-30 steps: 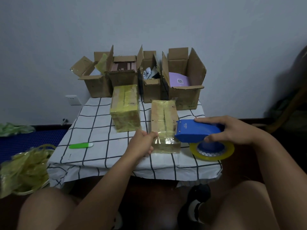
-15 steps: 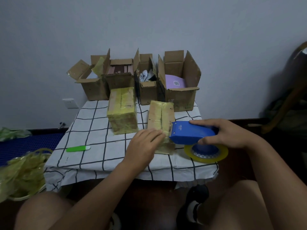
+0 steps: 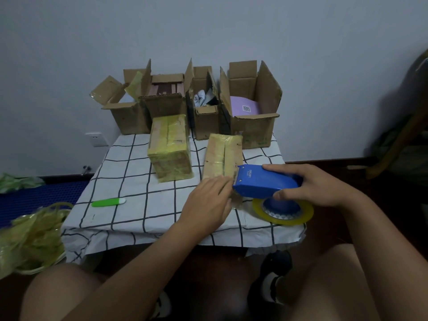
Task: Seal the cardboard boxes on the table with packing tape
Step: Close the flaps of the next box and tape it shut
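Head view: The counter (image 3: 129, 181) carries a white cloth with a black grid. The box (image 3: 222, 156) being sealed lies right of counter centre, its closed flaps wrapped in yellowish tape. The left hand (image 3: 208, 202) lies flat on the near end of the box, fingers straight and together, pressing down. The right hand (image 3: 317, 184) grips the blue dispenser (image 3: 264, 181), fingers curled round its body, thumb underneath. The front edge of the dispenser touches the near right corner of the box, just beside the left fingertips. The tape roll (image 3: 283, 214) sits under the dispenser, above the right near part of the counter.

A second taped box (image 3: 170, 149) stands left of the first, apart from it. Four open boxes (image 3: 252, 105) stand in a row along the far edge of the counter, against the wall, flaps up; the rightmost holds a purple item with a QR code. A green knife (image 3: 108, 202) lies on the left near part of the counter. A heap of used tape (image 3: 27, 237) lies off the counter, to its left and lower. A wall socket (image 3: 96, 139) is visible left of the counter.
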`<state>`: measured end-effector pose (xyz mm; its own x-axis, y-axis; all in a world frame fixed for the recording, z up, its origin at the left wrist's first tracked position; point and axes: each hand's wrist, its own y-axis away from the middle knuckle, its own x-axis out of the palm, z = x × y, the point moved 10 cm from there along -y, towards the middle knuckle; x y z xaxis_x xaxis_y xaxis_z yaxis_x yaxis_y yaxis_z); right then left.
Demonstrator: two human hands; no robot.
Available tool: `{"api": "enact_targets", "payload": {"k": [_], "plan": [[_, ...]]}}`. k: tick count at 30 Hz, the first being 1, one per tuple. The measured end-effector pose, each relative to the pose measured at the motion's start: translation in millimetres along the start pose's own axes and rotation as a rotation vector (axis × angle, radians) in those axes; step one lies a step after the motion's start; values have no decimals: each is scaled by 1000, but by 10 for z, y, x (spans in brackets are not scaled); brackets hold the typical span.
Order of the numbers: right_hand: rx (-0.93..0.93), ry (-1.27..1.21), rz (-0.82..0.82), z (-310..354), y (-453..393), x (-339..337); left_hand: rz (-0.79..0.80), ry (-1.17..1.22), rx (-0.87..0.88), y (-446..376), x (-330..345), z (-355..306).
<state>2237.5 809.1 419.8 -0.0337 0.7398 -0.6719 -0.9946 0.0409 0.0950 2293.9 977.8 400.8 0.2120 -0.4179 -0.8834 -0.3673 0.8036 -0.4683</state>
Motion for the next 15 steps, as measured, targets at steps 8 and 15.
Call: {"api": "enact_targets", "payload": {"k": [8,15], "plan": [[-17,-21,-19,-63,29,-7,-104,-66,-46,-68,-4,58],[12,-7,3,-157,142,-169,-108,-86,-51,-78,-25,31]]}}
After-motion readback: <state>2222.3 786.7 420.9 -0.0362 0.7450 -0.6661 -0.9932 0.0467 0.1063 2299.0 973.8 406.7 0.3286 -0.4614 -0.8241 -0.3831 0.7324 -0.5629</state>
